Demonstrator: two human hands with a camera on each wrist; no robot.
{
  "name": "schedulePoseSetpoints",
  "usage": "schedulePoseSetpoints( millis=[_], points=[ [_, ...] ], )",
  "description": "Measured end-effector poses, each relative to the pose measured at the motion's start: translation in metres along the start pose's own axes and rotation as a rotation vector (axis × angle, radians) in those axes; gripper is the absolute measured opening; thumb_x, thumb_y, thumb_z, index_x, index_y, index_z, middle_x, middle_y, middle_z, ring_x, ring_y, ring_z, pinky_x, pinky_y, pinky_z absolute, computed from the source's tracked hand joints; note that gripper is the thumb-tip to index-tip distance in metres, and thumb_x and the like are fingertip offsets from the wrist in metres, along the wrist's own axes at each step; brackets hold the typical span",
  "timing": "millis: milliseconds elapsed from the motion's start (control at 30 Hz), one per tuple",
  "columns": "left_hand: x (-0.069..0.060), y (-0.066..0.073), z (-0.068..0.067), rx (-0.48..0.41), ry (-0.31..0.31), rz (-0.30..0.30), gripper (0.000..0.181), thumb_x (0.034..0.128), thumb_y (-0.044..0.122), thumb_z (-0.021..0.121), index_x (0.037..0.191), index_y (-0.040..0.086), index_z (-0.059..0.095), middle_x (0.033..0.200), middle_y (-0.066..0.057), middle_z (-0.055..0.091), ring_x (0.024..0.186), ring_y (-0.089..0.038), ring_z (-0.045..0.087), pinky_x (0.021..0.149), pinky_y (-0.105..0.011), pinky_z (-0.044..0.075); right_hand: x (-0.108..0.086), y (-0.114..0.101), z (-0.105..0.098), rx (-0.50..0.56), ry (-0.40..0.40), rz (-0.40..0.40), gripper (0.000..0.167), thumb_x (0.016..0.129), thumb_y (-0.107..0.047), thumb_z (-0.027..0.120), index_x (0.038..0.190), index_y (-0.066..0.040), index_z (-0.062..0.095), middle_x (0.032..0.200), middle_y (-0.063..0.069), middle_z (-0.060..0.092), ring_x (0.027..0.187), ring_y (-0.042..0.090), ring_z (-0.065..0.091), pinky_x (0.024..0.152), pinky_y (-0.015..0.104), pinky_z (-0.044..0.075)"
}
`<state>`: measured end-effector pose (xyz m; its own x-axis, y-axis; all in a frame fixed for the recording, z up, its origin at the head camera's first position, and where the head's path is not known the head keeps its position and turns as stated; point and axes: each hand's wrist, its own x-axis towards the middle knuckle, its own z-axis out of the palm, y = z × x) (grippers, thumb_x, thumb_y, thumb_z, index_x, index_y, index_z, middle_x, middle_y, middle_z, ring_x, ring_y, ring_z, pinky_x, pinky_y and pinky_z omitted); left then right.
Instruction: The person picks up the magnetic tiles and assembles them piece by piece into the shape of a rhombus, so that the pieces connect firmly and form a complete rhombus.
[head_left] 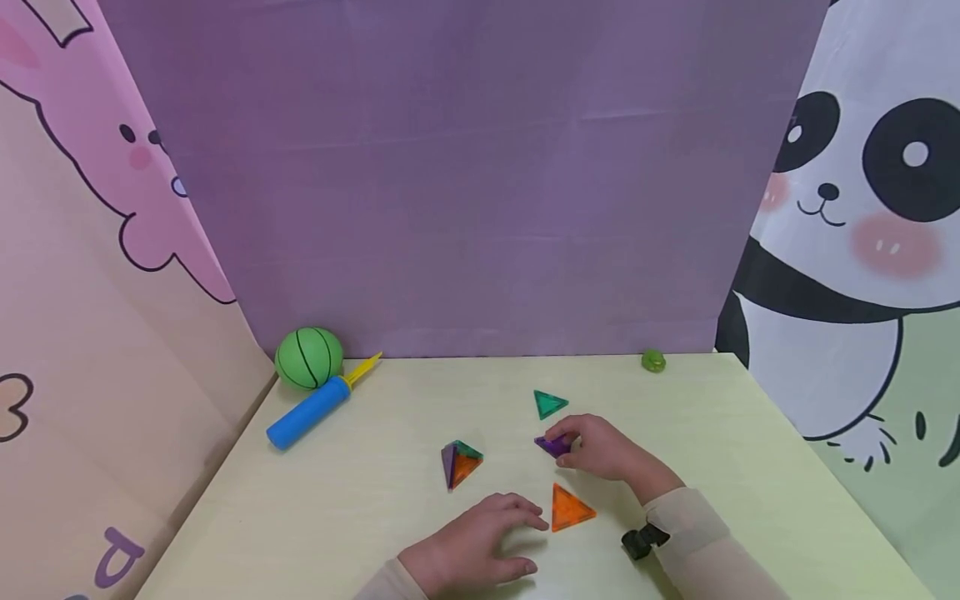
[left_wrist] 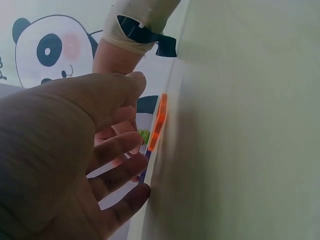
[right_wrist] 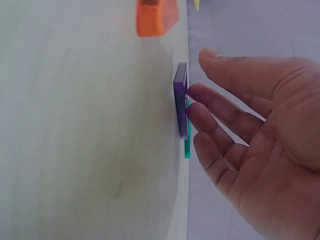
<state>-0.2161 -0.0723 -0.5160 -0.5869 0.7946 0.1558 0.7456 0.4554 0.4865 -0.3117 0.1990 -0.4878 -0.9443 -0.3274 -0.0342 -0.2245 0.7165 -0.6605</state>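
A purple triangular tile (head_left: 552, 446) lies flat on the table under my right hand (head_left: 600, 448). In the right wrist view the fingertips touch or nearly touch the purple tile (right_wrist: 180, 102), while the thumb stands apart from it. My left hand (head_left: 487, 542) hovers low with spread fingers and holds nothing. Just beyond its fingertips is an orange triangular tile (head_left: 572, 507), lying between the two hands. A green triangular tile (head_left: 550, 404) rests farther back. To the left, a small pyramid (head_left: 461, 464) shows purple, green and orange sides.
A green ball (head_left: 309, 358) and a blue pump (head_left: 309, 412) with a yellow nozzle lie at the back left of the table. Near the back right edge sits a small green object (head_left: 653, 361). A purple sheet (head_left: 480, 183) hangs behind the table.
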Motion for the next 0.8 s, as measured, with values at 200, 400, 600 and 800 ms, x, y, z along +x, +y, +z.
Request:
schedulePoseSetpoints(
  millis=[200, 400, 600, 800],
  points=[
    [0.001, 0.003, 0.002, 0.018, -0.025, -0.016, 0.045, 0.0995, 0.042, 0.073, 0.142, 0.03, 0.062, 0.152, 0.01, 0.051, 0.139, -0.01, 0.048, 0.115, -0.035, 0.043, 0.0, 0.004, -0.002, 0.025, -0.01, -0.033, 0.034, 0.086, -0.003, 0.085, 0.116, -0.015, 0.075, 0.109, 0.005, 0.067, 0.099, 0.026, 0.063, 0.077, 0.034, 0.061],
    [0.001, 0.006, 0.003, 0.053, -0.046, 0.004, 0.049, 0.0983, 0.042, 0.074, 0.144, 0.029, 0.061, 0.157, 0.009, 0.048, 0.141, -0.011, 0.047, 0.114, -0.036, 0.043, 0.0, 0.007, -0.001, 0.054, 0.003, -0.025, 0.031, 0.084, -0.001, 0.086, 0.11, -0.015, 0.076, 0.109, 0.006, 0.066, 0.096, 0.026, 0.064, 0.074, 0.034, 0.061],
    [0.004, 0.009, 0.002, 0.067, -0.086, 0.024, 0.049, 0.0988, 0.041, 0.074, 0.144, 0.027, 0.061, 0.158, 0.011, 0.048, 0.142, -0.009, 0.045, 0.115, -0.038, 0.043, 0.002, 0.01, 0.0, 0.032, 0.014, -0.037, 0.027, 0.085, -0.002, 0.086, 0.105, -0.015, 0.075, 0.103, 0.003, 0.067, 0.087, 0.022, 0.061, 0.071, 0.032, 0.059],
    [0.005, 0.011, 0.003, 0.069, -0.122, 0.016, 0.048, 0.0998, 0.043, 0.072, 0.144, 0.027, 0.062, 0.157, 0.014, 0.047, 0.142, -0.006, 0.045, 0.115, -0.039, 0.042, 0.003, 0.014, -0.001, 0.018, -0.002, -0.067, 0.024, 0.085, -0.001, 0.085, 0.102, -0.014, 0.074, 0.094, 0.001, 0.067, 0.081, 0.02, 0.06, 0.068, 0.031, 0.058]
  ],
)
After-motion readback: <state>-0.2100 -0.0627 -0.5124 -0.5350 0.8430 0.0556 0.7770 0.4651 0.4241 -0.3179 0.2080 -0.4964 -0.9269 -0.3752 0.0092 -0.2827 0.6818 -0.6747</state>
